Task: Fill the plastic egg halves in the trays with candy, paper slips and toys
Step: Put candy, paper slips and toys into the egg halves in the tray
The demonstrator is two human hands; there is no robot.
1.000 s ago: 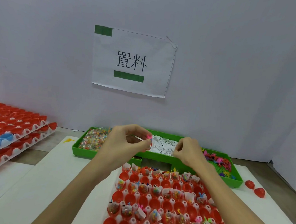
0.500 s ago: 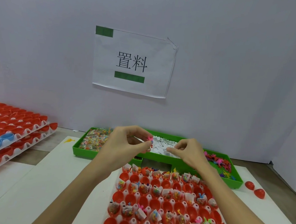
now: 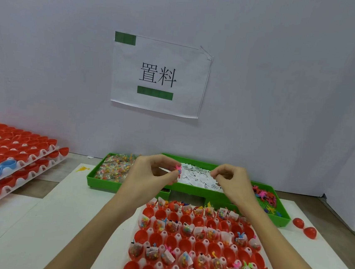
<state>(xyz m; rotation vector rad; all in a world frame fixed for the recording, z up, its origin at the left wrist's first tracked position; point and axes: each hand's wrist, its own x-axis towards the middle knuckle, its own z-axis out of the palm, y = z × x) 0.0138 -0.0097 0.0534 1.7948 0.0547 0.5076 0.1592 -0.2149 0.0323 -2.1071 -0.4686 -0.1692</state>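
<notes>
A white tray of red egg halves lies in front of me; alternate rows hold candy, slips and toys, the others are bare. Behind it a green bin holds candy packets on the left, white paper slips in the middle and coloured toys on the right. My left hand hovers over the bin and pinches a small pink toy at its fingertips. My right hand has curled fingers pinching a slip at the paper pile.
Stacked trays of red egg halves, with two blue halves, stand at the left. Two loose red halves lie at the right of the white mat. A paper sign hangs on the wall behind. A yellow toy lies near the bin.
My right hand has shifted slightly left onto the paper slips. My left hand stays in place, still pinching the pink toy.
</notes>
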